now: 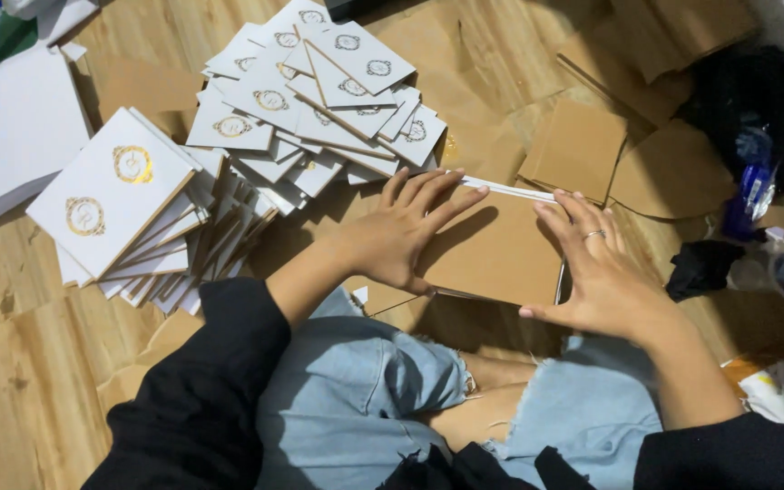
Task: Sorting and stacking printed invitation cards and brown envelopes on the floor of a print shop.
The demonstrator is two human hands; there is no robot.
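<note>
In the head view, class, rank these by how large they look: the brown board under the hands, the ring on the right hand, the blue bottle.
1. Brown board, pressed flat by left hand and right hand.
2. Blue bottle, partly in shadow.
3. Ring.

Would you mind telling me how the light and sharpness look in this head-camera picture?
Head view: soft light with no harsh glare, only a faint sheen on the gold emblems of the white cards; the left hand and right hand cast soft shadows on the brown board; the dark bundle at the right edge sits in dim shade; the hands look sharp.
</note>
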